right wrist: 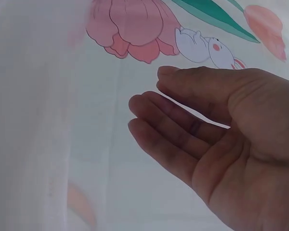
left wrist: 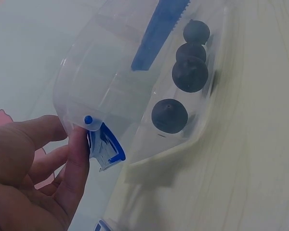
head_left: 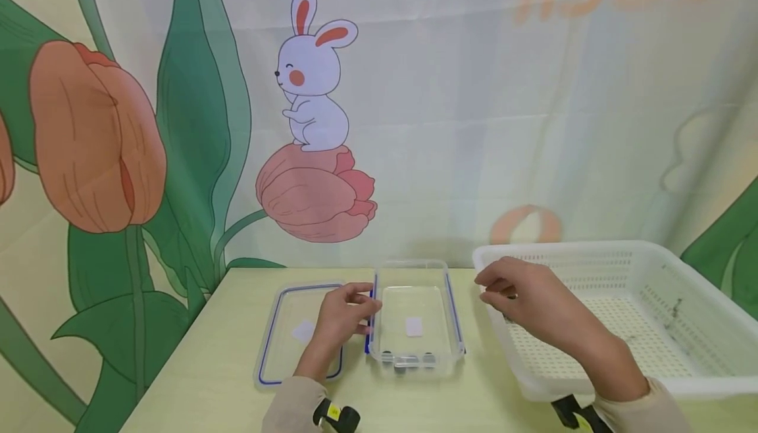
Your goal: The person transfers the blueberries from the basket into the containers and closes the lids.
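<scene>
A clear plastic food container [head_left: 426, 301] with blue side latches sits on the table. Several dark blueberries [left wrist: 190, 74] lie inside against its near end. My left hand [head_left: 343, 318] pinches the container's left rim between thumb and fingers, close by a blue latch [left wrist: 106, 147] that hangs down. To the right, my right hand [head_left: 533, 298] is raised over the left rim of a white plastic basket [head_left: 592, 388]. Its fingers are loosely bent, with nothing between them in the right wrist view.
The container's clear lid [head_left: 278, 341], edged with a blue seal, lies flat left of the container, partly behind my left hand. A printed curtain [head_left: 426, 124] with a rabbit and tulips hangs behind the pale table [head_left: 201, 360]. Dark specks [head_left: 675, 311] show in the basket.
</scene>
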`<state>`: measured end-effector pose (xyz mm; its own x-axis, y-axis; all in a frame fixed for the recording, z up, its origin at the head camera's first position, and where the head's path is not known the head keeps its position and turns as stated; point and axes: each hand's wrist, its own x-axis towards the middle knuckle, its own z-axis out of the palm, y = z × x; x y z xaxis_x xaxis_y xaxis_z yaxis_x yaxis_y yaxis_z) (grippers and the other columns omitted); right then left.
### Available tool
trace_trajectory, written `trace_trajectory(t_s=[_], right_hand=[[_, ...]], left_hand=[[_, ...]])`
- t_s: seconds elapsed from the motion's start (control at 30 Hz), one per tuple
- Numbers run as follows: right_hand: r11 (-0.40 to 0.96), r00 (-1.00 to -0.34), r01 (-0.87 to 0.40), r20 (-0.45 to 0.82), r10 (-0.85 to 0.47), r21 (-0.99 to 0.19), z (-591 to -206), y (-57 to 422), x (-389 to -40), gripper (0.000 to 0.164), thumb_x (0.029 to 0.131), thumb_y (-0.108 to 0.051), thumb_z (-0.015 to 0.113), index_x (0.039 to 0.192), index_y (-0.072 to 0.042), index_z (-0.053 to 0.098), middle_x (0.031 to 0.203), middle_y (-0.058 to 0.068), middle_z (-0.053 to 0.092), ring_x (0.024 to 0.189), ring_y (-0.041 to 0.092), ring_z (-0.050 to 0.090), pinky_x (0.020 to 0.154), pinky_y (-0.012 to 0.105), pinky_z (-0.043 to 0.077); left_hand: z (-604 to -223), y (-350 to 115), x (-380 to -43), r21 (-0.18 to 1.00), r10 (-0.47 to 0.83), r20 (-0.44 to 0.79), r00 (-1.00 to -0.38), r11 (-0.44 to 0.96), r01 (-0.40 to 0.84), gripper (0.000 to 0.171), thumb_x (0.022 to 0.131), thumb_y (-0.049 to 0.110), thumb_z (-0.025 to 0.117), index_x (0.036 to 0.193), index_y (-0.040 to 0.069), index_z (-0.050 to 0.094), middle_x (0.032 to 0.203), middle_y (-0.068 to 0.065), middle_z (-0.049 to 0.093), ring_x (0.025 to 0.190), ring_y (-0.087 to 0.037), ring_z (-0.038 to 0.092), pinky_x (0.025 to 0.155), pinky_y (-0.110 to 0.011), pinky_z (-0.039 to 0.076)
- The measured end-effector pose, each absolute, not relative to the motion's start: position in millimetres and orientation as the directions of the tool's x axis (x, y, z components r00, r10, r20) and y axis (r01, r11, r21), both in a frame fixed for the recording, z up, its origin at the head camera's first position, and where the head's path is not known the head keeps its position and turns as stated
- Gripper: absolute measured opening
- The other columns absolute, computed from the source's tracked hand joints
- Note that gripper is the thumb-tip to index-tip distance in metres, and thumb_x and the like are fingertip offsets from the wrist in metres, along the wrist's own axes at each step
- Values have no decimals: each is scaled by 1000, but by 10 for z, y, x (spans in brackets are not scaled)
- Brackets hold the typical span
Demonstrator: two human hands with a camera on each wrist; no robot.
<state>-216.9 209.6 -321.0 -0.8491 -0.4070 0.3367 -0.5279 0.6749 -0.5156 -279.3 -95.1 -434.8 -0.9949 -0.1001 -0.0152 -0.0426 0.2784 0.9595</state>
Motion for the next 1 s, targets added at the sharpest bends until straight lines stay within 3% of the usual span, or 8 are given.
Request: trace_trajectory(t_s=[0.23, 0.53, 0.77, 1.0], right_hand=[[676, -834, -549, 384, -397, -493, -3048, 2259, -2149, 19, 95, -4, 79, 113, -10, 75, 104, -5, 74, 91, 14, 73, 81, 33, 61], [672, -859, -511, 279, -430, -536, -2865, 2495, -2384, 15, 98, -12, 78, 112, -12, 76, 106, -4, 74, 95, 16, 74, 82, 30, 61], [648, -858, -501, 228, -461, -574, -2935, 2699, -2662, 13, 99, -15, 78, 111, -15, 78, 109, -3, 73, 98, 15, 73, 83, 28, 60], [568, -834, -479, 143, -533, -669, -3111, 2819, -2899, 16, 100, -13, 76, 115, -8, 76, 112, 3, 75, 98, 15, 73, 84, 30, 60]], left_hand=[[-4367, -949, -2779, 963, -103, -6, -995, 267, -33, 42, 95, 12, 81, 135, 7, 70, 104, -10, 68, 87, -23, 70, 66, -29, 64], [-4368, -969, -2780, 963, -100, 0, -995, 268, -27, 43, 95, 13, 81, 136, 7, 70, 105, -10, 68, 87, -22, 70, 66, -29, 64], [-4370, -977, -2775, 961, -93, 3, -996, 275, -22, 43, 96, 12, 80, 137, 6, 70, 105, -10, 67, 87, -22, 71, 66, -30, 64], [-4384, -992, -2792, 970, -63, 15, -998, 244, -1, 42, 95, 10, 80, 136, 3, 70, 104, -11, 66, 86, -23, 71, 65, -31, 64]])
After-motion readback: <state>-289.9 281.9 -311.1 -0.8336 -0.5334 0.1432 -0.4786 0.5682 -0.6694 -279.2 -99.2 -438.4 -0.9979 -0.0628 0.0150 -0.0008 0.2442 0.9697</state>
